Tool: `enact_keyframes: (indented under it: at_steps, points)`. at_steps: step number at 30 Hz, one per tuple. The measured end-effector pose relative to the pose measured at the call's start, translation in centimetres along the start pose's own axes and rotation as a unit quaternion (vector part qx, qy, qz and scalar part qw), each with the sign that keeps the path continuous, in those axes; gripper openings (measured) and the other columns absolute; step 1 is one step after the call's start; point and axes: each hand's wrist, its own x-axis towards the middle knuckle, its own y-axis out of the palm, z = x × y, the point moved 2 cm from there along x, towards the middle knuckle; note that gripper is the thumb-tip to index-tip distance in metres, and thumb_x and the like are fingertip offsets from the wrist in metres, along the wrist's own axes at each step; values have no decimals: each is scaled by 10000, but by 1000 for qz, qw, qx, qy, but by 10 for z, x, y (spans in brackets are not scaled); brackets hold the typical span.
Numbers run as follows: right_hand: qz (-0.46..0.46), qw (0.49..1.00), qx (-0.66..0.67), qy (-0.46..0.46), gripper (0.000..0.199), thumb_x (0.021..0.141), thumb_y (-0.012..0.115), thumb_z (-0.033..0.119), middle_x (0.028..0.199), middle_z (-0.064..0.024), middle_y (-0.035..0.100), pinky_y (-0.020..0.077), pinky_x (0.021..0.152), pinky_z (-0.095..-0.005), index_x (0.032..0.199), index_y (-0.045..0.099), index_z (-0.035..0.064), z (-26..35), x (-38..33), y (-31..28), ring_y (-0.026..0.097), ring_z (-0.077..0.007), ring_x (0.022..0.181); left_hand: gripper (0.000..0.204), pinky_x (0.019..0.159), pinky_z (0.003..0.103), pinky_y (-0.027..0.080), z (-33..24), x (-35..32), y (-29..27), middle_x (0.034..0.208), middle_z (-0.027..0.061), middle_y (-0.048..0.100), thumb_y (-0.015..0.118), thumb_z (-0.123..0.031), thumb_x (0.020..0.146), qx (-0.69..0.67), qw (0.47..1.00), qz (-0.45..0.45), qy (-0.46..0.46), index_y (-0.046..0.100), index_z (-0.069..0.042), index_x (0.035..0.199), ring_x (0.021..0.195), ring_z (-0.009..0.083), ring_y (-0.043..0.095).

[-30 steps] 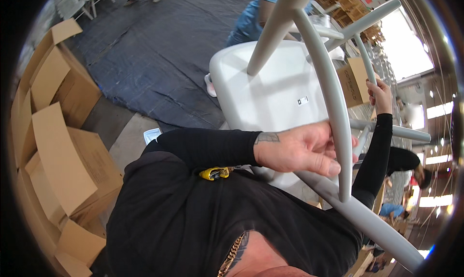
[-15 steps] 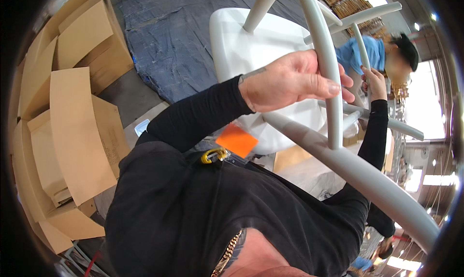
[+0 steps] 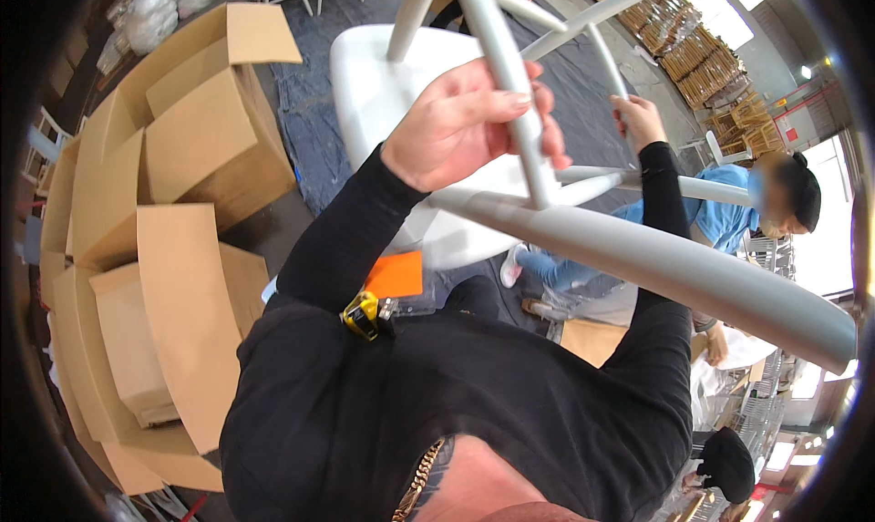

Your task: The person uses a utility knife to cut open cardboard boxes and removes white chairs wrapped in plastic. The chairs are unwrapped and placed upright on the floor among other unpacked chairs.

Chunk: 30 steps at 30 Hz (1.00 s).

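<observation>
The chair point(image 3: 583, 237), grey-white, is in front of the person, tipped over so that the underside of its seat point(image 3: 369, 84) faces them and its legs stick out toward them. One thick leg runs across the view to the right, close to the chest. Whether any part of the chair rests on something below cannot be told.

The left hand point(image 3: 474, 121) is on a rail that joins two legs: its thumb lies over the near side and its fingers come round behind, a light hold rather than a tight fist. The right hand point(image 3: 641, 121) reaches farther out, with its fingers curled around a thinner rail.

The step in hand looks like handling the whole chair with both hands, holding it at an angle by its rails. A next move with it would seem to call for a firmer close of the left fingers, an even lift on both sides, and care with the long leg, since a co-worker point(image 3: 725, 217) in a blue shirt bends down nearby on the right.

Open cardboard boxes point(image 3: 187, 280) stand on the left, beside a dark sheet point(image 3: 314, 148) spread on the floor. An orange card point(image 3: 396, 274) shows below the seat, just beside a yellow tool point(image 3: 362, 317) at the person's front.
</observation>
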Motion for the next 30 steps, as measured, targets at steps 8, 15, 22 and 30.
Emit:
enact_keyframes:
  at_steps: [8,15,22,30]
  points:
    - [39,995,75,49,209,813,670,172,577,-33,541,344,369,-287,742,604,-13,-89,118,55,461,-106,406,379,811,488,545,35,70,-101,1005,110,537,568,-44,861,20,995,-94,-26,476,-41,1230,851,273,623]
    - [109,985,120,60,220,808,654,176,576,-54,535,357,357,-303,747,595,-27,-149,250,57,493,-138,407,438,757,463,549,73,175,-180,959,108,552,606,-50,778,91,975,-200,-25,479,-12,1195,798,265,616]
    - [-115,926,-71,-351,497,814,629,177,1152,-212,579,489,889,-373,1280,520,40,-78,319,48,587,-321,1083,414,823,448,507,66,289,-261,980,82,509,594,-110,827,123,974,-191,-15,461,-2,1203,834,250,595]
    - [224,801,431,-350,878,705,772,429,1349,-168,467,348,1042,-407,1368,392,-2,-26,364,49,481,-238,1203,401,1002,436,415,90,424,-394,1121,120,574,562,-83,836,98,987,-126,-26,491,12,1219,1101,294,562]
